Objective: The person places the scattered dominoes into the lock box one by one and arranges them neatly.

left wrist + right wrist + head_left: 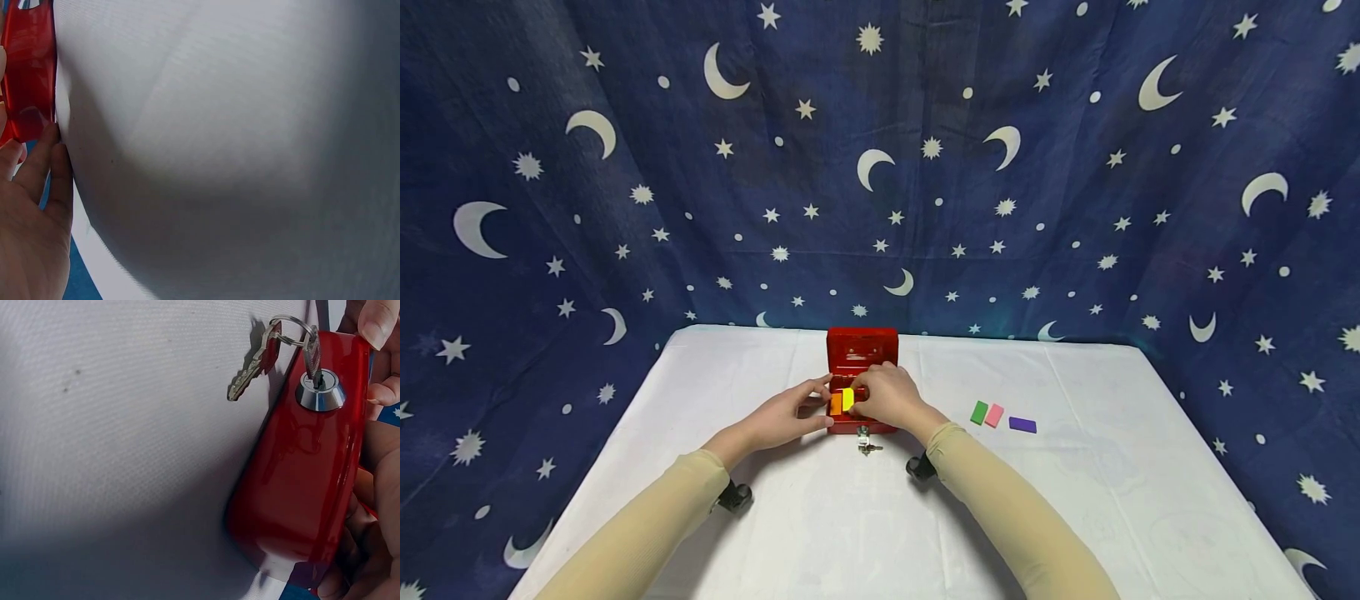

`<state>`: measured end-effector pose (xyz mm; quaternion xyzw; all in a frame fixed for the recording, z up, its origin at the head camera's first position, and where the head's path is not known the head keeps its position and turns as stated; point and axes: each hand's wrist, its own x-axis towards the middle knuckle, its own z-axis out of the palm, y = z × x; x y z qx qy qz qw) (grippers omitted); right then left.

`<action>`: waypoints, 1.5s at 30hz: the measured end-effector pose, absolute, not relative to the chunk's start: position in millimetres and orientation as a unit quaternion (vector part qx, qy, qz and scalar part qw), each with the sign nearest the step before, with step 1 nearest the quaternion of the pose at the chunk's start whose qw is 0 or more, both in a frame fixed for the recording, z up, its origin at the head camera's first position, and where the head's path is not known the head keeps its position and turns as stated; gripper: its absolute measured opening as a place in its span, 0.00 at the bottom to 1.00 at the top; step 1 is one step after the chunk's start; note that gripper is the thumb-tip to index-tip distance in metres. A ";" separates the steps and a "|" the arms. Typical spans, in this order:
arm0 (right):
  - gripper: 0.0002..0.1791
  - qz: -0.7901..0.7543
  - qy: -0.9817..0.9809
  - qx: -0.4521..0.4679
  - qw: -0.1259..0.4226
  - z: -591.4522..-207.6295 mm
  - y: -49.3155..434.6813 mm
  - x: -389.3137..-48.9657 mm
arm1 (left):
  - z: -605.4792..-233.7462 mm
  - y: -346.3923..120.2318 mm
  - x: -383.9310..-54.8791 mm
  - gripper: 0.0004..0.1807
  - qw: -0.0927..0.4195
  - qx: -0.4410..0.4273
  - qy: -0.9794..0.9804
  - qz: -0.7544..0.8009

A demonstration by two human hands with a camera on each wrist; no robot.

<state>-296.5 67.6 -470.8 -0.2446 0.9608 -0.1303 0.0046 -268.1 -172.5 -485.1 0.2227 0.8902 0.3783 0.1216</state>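
A red metal cash box (862,343) stands on the table with its lid raised at the back. Inside at the left lies an orange block (836,405), and right beside it is a yellow block (847,399). My right hand (891,397) reaches into the box from the right, its thumb and fingers pinching the yellow block. At the box's left side, my left hand (778,418) touches the wall with spread, fairly straight fingers. Its thumb rests on the front rim. A key (250,374) hangs on a ring from the lock (320,394) in the front wall.
To the right of the box a green block (979,412), a pink block (994,416) and a purple block (1022,425) lie on the white-covered table (850,533). A dark blue curtain (925,275) with moons and stars surrounds the table's back and sides.
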 end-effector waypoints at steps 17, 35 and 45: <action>0.22 -0.101 0.965 -0.241 0.021 -470.6 64.7 -297.9 | -482.6 -172.3 -266.3 0.22 0.115 0.223 0.898 0.363; 0.23 -0.109 0.965 -0.237 0.015 -474.5 63.2 -298.2 | -482.9 -172.3 -266.5 0.20 0.117 0.222 0.894 0.371; 0.23 -0.103 0.967 -0.234 0.015 -475.9 61.2 -297.4 | -483.0 -172.5 -265.9 0.22 0.124 0.220 0.887 0.387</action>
